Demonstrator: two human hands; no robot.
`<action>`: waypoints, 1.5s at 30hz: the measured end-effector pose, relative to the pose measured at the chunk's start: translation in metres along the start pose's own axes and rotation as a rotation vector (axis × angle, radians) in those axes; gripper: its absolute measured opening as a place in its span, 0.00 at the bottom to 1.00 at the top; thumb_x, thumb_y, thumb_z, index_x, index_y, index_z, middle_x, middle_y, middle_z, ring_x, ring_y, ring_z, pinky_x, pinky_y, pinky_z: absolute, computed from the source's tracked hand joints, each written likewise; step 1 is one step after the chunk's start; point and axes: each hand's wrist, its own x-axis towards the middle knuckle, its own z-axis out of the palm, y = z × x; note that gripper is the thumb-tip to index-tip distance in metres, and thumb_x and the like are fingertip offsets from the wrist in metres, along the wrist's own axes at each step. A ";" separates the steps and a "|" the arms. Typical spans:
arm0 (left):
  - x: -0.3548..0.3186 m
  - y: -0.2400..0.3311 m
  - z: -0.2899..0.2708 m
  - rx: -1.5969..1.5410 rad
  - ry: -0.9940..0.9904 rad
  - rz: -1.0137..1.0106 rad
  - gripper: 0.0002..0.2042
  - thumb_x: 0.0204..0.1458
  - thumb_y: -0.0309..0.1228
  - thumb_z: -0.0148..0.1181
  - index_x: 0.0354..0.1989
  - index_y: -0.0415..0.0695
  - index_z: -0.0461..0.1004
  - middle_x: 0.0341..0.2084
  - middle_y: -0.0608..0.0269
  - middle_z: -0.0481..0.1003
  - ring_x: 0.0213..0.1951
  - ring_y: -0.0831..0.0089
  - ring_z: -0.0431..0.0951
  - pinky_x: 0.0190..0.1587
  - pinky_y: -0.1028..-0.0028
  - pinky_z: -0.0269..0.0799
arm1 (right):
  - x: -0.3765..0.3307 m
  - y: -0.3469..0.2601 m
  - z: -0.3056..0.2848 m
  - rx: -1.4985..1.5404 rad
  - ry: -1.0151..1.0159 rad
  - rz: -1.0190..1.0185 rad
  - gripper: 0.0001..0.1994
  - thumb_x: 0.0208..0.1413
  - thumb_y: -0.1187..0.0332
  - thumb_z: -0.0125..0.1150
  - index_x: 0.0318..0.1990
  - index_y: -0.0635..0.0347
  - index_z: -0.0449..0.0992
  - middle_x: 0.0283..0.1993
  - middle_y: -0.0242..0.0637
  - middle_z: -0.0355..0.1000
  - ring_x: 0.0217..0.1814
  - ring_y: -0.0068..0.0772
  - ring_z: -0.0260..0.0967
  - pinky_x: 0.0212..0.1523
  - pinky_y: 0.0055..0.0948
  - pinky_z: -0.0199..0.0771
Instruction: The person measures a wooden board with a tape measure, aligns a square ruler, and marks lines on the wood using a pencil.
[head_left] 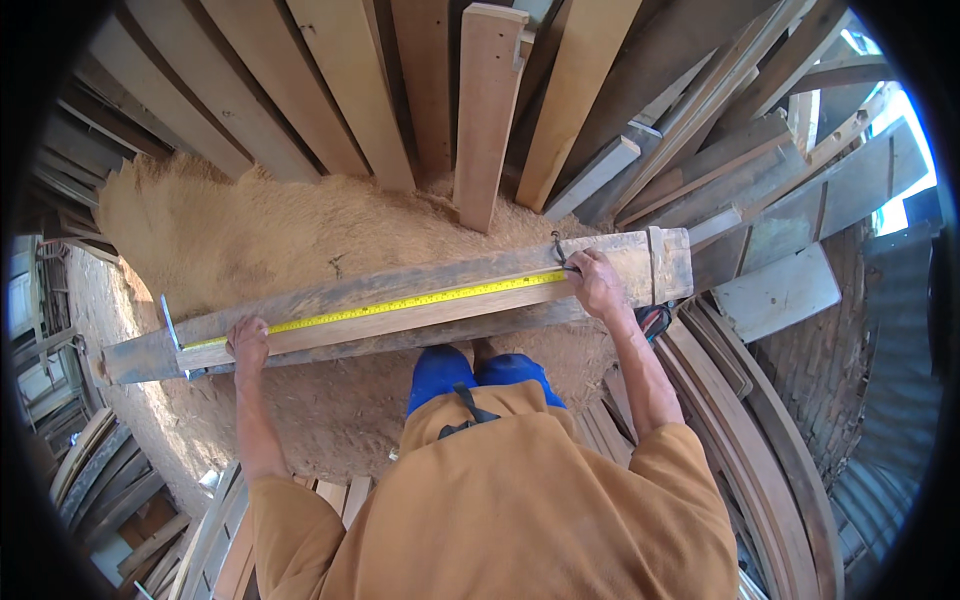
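A yellow tape measure (405, 303) lies stretched along a pale wooden strip (420, 318), which rests on a long weathered plank (400, 284). Near the strip's left end, my left hand (248, 343) is closed over the strip and the tape. My right hand (597, 284) is closed at the tape's other end, by a small dark piece that the fingers partly hide. Just beyond those fingers is a thin dark hooked thing (557, 246). A thin bluish, straight-edged tool (170, 322) stands across the plank at the strip's left end.
Many boards (345, 90) lean upright along the far side, behind a heap of sawdust (240, 225). Stacked planks (750, 440) lie near right, with corrugated sheets (885, 430) beyond. A pale panel (778, 293) sits past the plank's right end. More timber (110, 480) is at left.
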 end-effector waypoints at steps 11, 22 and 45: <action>-0.002 -0.001 -0.010 -0.008 0.000 0.006 0.07 0.53 0.27 0.66 0.38 0.51 0.77 0.48 0.59 0.77 0.58 0.56 0.72 0.64 0.55 0.59 | -0.006 0.019 0.019 0.062 0.133 -0.135 0.09 0.51 0.77 0.63 0.41 0.59 0.77 0.42 0.50 0.73 0.47 0.58 0.72 0.49 0.47 0.73; -0.004 0.013 -0.017 0.002 -0.012 -0.065 0.06 0.54 0.29 0.65 0.40 0.52 0.78 0.49 0.59 0.78 0.58 0.51 0.71 0.62 0.54 0.63 | -0.008 0.017 0.015 0.022 0.101 -0.160 0.14 0.46 0.81 0.59 0.43 0.58 0.74 0.43 0.49 0.71 0.49 0.59 0.69 0.49 0.48 0.72; -0.002 0.008 -0.011 -0.020 0.011 -0.052 0.07 0.53 0.27 0.66 0.39 0.51 0.77 0.47 0.57 0.78 0.56 0.51 0.73 0.62 0.55 0.64 | -0.007 0.017 0.020 0.025 0.103 -0.094 0.14 0.48 0.79 0.61 0.44 0.56 0.75 0.45 0.48 0.72 0.49 0.58 0.71 0.49 0.48 0.73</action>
